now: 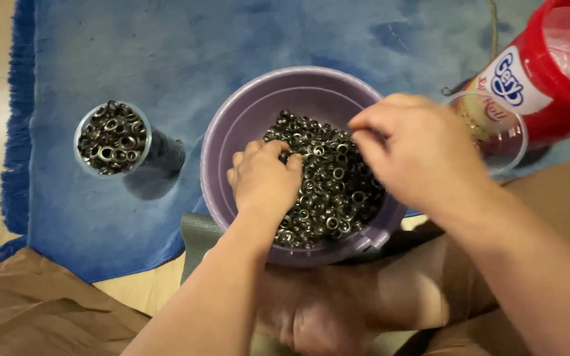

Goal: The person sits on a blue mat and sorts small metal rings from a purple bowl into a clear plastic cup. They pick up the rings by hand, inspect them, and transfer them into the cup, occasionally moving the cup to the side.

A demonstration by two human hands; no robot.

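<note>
— Looking down, what did the left hand [264, 179] do?

— It lay inside the purple bowl [232, 125], knuckles up, fingers curled down into the heap of small dark metal eyelets [331, 191]; the grip was pressed into the pile, though whether the fingers actually pinched any rings I could not tell, since the fingertips were buried.

— And the right hand [417, 155]?

— It hovered over the right half of the bowl, just above the eyelets; thumb and forefinger were drawn together at the tip as if pinching something small, but what sat between them was too tiny to make out.

— Where did the bowl stand?

— On a blue rug [166, 59] with a fringe along its left edge, close against the person's crossed legs; the eyelets filled the bowl's lower right part and left the upper left wall bare.

— Anything else nearby?

— A clear cup [112, 138] stood well to the left on the rug, filled to the brim with the same rings; a red canister [555, 72] lay tilted at the upper right, with a clear round lid [496, 135] just beside the right hand.
</note>
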